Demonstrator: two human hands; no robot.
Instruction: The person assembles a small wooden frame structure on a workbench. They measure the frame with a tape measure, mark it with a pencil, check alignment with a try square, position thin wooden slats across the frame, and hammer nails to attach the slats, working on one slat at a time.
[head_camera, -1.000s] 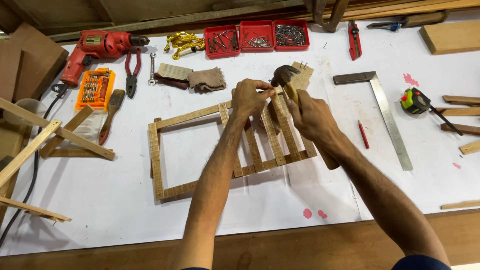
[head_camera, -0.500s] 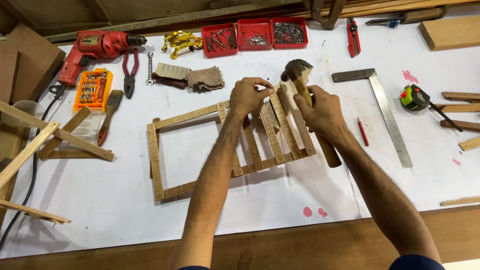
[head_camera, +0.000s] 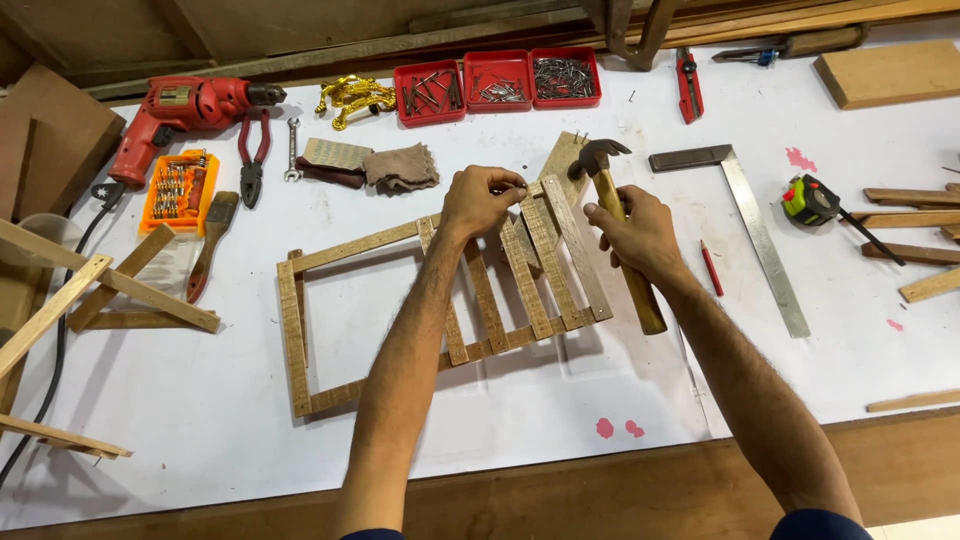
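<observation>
Mid-worktop, the wooden frame (head_camera: 420, 300) already carries four slats at its right end; the left part stands open. The left hand (head_camera: 480, 200) pinches, probably, a nail at the top rail; the right hand (head_camera: 635, 235) grips the hammer (head_camera: 615, 215).

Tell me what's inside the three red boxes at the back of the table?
The red boxes hold small metal fasteners: longer nails or screws in the left and middle ones, a dense pile of thin nails in the right. What lies under those piles is covered, and their exact kind is too small to tell.
</observation>
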